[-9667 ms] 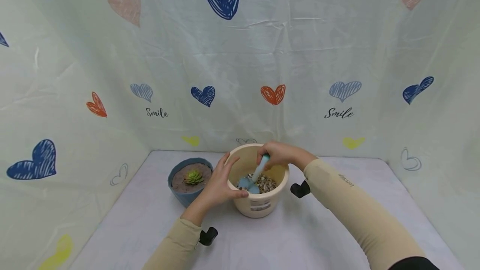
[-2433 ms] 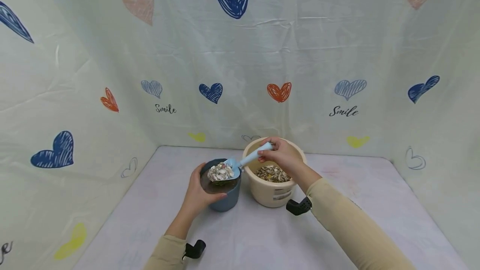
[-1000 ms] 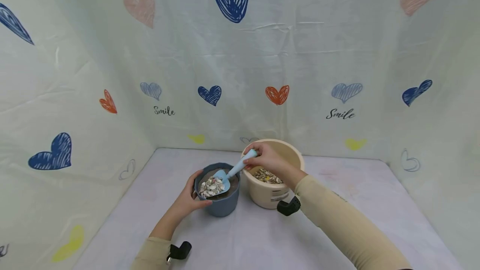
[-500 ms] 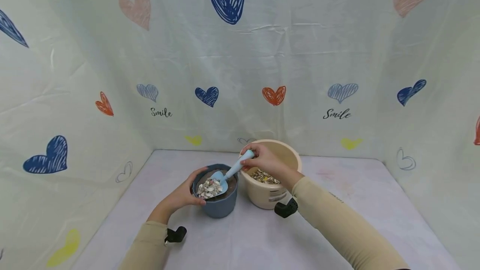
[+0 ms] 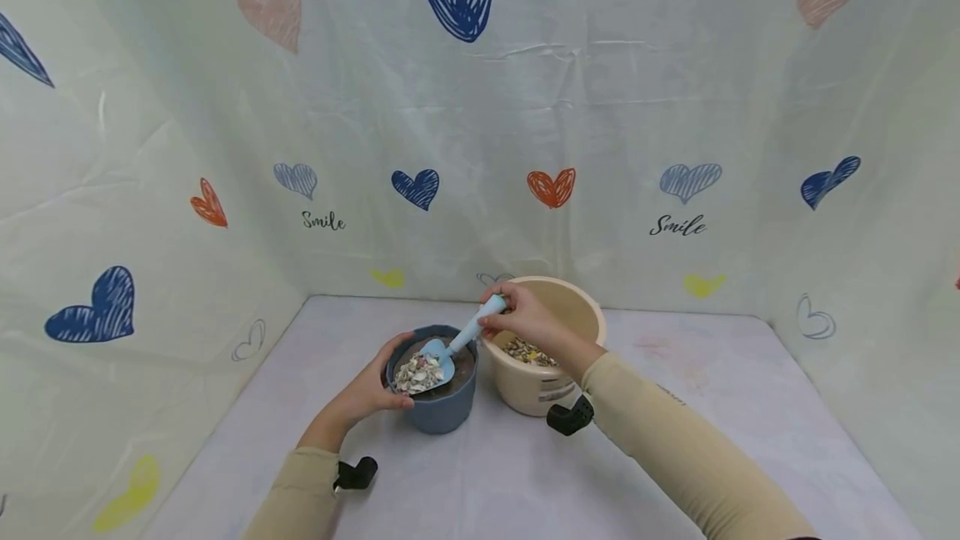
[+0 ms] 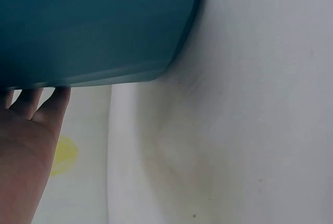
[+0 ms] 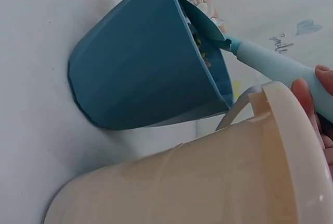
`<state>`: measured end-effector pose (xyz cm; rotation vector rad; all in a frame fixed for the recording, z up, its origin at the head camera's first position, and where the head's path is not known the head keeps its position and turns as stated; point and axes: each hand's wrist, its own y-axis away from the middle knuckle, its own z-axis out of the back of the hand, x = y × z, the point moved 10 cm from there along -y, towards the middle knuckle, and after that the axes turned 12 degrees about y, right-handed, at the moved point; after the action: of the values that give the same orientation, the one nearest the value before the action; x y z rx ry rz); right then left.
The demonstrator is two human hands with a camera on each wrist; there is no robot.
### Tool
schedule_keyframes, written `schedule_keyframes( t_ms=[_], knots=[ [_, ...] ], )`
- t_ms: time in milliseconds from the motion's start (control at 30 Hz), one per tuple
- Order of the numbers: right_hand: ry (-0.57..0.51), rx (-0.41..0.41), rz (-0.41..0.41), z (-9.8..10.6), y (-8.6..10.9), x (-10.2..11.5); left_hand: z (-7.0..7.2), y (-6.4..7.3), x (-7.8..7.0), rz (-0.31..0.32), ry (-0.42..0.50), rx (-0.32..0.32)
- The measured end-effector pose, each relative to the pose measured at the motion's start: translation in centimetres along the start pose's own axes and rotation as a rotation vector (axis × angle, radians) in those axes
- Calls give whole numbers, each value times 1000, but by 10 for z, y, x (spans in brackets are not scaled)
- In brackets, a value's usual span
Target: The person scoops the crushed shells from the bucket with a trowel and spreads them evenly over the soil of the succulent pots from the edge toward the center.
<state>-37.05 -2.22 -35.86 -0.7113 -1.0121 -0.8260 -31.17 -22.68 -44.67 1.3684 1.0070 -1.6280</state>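
Note:
My right hand pinches the handle of a light blue scoop, which slants down to the left. Its blade, heaped with pale stone or shell chips, lies over the mouth of a blue plant pot. Brown soil shows beside the blade. The succulent is mostly hidden under the load; bits of green leaf show below the scoop in the right wrist view. My left hand holds the pot from its left side, thumb at the front rim. In the left wrist view, its fingers meet the pot wall.
Right beside the blue pot stands a larger cream bucket with more chips inside, under my right hand. Both sit on a pale cloth-covered table. A white curtain printed with hearts closes off the back and sides.
Earlier the scoop dug in the cream bucket. It came across loaded to the blue pot, which my left hand took hold of and drew nearer the bucket. Over the last half second almost nothing moved.

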Motion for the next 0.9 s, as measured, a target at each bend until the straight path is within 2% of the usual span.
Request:
schedule_keyframes(
  t_ms=[200, 467, 900],
  knots=[
    [16, -3, 10, 1, 0, 6, -5, 5, -1, 9, 10, -37],
    [33, 2, -1, 0, 0, 10, -5, 10, 6, 51, 2, -122],
    [19, -30, 24, 0, -2, 13, -8, 14, 5, 59, 35, -180]
  ],
)
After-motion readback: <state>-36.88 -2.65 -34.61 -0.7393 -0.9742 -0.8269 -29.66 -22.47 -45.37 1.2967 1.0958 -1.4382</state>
